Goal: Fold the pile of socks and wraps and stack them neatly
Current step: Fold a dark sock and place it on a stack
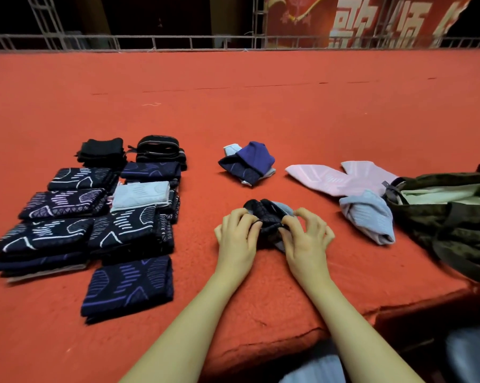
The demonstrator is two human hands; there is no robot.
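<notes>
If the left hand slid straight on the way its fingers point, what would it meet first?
Probably the crumpled blue sock bundle beyond the dark sock that the left hand already grips; bare red cloth lies between, though depth is uncertain.

dim, even light | dark background | edges bowed, softly blurred

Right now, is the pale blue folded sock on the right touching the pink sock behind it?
Touching. In the head view, the pale blue sock overlaps the pink sock's near edge, with no red carpet showing between them.

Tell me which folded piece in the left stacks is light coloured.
The pale blue-grey folded piece, lying on top amid the stacks; all others there are dark navy or black.
</notes>
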